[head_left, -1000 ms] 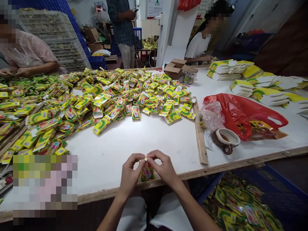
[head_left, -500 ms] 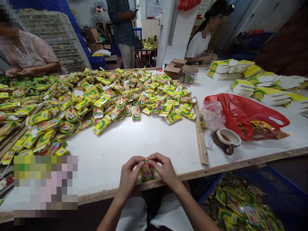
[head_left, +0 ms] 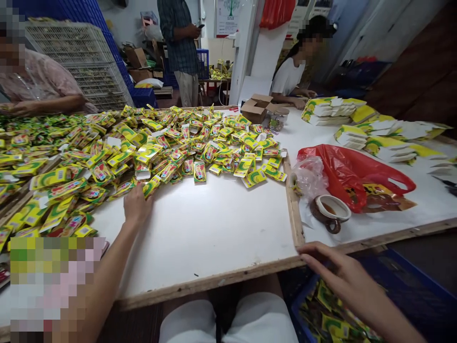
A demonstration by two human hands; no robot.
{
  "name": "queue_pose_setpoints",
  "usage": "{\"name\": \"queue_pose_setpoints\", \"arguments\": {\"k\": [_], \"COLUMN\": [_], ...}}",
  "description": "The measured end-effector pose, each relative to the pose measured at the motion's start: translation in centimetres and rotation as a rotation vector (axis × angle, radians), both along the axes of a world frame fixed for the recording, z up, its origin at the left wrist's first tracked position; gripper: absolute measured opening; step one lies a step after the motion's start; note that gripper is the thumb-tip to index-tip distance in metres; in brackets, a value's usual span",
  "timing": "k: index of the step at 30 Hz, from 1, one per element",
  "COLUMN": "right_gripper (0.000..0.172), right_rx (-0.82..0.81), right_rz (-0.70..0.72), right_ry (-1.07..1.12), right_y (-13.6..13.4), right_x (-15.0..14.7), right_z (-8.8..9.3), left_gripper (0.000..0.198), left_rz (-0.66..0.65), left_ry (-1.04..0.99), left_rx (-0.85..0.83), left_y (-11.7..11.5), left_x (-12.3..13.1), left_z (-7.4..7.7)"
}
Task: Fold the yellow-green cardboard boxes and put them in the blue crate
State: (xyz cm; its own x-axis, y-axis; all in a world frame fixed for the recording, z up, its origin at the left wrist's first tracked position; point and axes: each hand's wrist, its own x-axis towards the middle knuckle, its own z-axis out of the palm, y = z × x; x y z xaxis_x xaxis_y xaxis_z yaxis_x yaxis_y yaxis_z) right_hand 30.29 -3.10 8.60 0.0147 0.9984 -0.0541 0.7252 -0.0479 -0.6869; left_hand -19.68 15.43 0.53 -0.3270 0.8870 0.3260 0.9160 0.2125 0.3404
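Observation:
My left hand (head_left: 137, 205) reaches to the near edge of a wide pile of small yellow-green boxes (head_left: 171, 162). Its fingers touch a yellow box (head_left: 152, 186) at the pile's front; how firmly they hold it is hard to tell. Over the table's front edge, beside the wooden divider strip (head_left: 294, 219), is my right hand (head_left: 330, 264), fingers apart and nothing between them. Under it stands a blue crate (head_left: 410, 290) holding many filled packets (head_left: 333, 319).
A brown cup (head_left: 330, 212), a red plastic bag (head_left: 357, 171) and stacked flat cartons (head_left: 332, 112) lie right of the divider. An open cardboard box (head_left: 256, 108) and a jar (head_left: 277, 119) stand at the back. Several people are around the table.
Both hands have parted from the front middle, where they held a small box upright. My left hand went forward-left to the pile, my right hand went right above the crate. That box is no longer between them.

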Motion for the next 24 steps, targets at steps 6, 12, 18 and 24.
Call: {"name": "queue_pose_setpoints", "arguments": {"k": [6, 12, 18, 24], "right_gripper": [0.017, 0.028, 0.01, 0.016], "right_rx": [0.063, 0.034, 0.039, 0.126], "right_rz": [0.075, 0.186, 0.281, 0.192], "right_ry": [0.449, 0.789, 0.611, 0.629], "right_y": [3.2, 4.2, 5.2, 6.0], "right_x": [-11.7, -16.6, -16.1, -16.8], "right_z": [-4.4, -7.9, -8.2, -8.1], "left_gripper": [0.062, 0.044, 0.015, 0.023], "left_rz": [-0.366, -0.593, -0.602, -0.567], "left_ry": [-0.969, -1.434, -1.254, -1.278], "left_rx": [-0.005, -0.229, -0.247, -0.137], "left_y": [-8.6, -16.3, -15.4, -14.5], "left_x": [9.2, 17.9, 17.1, 17.1], "left_z": [1.2, 1.0, 0.2, 0.1]}}
